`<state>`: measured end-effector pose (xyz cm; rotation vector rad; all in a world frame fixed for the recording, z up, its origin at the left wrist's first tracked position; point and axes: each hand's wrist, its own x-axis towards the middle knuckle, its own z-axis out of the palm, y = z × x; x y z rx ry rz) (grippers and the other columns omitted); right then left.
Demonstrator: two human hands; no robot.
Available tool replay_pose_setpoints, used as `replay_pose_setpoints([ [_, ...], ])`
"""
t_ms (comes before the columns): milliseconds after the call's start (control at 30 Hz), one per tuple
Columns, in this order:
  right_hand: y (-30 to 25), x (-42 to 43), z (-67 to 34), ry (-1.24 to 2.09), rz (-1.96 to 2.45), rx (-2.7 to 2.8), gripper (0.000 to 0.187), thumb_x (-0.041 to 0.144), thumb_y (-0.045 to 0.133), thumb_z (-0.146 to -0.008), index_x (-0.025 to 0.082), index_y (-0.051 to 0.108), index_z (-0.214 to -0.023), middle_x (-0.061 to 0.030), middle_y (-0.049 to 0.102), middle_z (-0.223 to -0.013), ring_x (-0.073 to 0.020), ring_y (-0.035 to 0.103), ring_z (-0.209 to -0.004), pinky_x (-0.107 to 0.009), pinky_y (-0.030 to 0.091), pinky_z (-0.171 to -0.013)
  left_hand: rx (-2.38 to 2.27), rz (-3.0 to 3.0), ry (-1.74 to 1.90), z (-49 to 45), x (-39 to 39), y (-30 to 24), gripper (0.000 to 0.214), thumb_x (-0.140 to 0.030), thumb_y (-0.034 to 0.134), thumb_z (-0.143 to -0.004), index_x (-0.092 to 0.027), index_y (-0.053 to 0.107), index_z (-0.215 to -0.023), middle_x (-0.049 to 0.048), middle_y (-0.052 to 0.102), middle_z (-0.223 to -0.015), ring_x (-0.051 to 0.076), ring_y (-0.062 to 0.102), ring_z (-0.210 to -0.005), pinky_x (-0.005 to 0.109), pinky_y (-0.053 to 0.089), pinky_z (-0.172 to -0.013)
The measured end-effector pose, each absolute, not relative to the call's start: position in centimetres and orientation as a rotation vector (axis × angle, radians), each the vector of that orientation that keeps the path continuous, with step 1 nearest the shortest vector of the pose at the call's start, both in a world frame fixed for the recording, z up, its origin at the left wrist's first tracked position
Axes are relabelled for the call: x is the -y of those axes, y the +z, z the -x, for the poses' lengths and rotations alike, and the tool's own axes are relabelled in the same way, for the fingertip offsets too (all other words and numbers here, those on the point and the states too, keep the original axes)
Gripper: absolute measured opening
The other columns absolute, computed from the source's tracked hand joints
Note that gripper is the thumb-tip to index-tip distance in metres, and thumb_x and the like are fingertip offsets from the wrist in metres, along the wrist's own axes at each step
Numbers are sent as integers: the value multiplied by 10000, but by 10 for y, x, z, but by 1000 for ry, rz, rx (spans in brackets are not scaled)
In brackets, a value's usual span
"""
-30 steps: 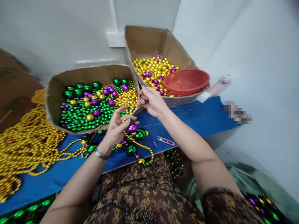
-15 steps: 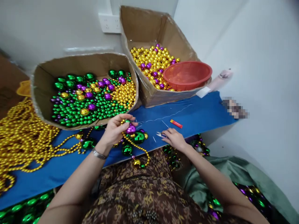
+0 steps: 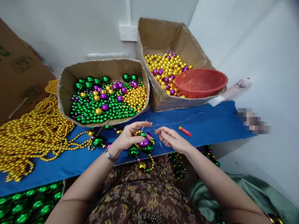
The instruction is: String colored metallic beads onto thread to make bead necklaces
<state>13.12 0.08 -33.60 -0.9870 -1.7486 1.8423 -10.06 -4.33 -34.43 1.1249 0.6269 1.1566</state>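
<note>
My left hand [image 3: 129, 135] is closed around part of a bead necklace, thumb against a purple ball [image 3: 144, 143] and a small green bead [image 3: 142, 134]. A thin white strand stands up by its fingertips. Larger green balls [image 3: 133, 151] and a gold ball [image 3: 141, 165] of this necklace hang near the table's front edge. Just to the right, my right hand [image 3: 171, 140] is closed on small scissors [image 3: 157, 132]; only a thin pointed tip shows, aimed at my left fingers. The rest of the scissors is hidden by my fingers.
A cardboard box [image 3: 61, 102] holds green, purple and gold beads; another box [image 3: 161, 104] holds gold and purple beads with a red bowl [image 3: 201, 82]. Gold bead strands [image 3: 39, 127] pile at left. A red lighter [image 3: 184, 131] and thread [image 3: 184, 120] lie on blue cloth [image 3: 215, 119].
My right hand has moved left across the cloth, bringing the scissors close to my left hand. My left fingers have stretched further over the beads. The camera view has shifted left.
</note>
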Motion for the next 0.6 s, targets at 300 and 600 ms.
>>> replay_pose_setpoints([
  [300,-329,-9,-103,1538,812,2103,347,491,482,-932,171,615,-931,-7,626,-786,-127,540,-719,-271,432,-698,-537,-1046,1119,98,42,-349,550,-202,764,-752,-290,602,-1270,118,489,-1446,207,725,-887,283,578,-783],
  [600,-328,-8,-103,1571,777,2066,378,515,465,-940,173,610,-871,-12,643,-786,-123,561,-726,-262,443,-702,-593,-1022,1155,98,41,-351,574,-228,794,-711,-268,623,-1258,106,517,-1424,278,623,-1148,330,555,-887],
])
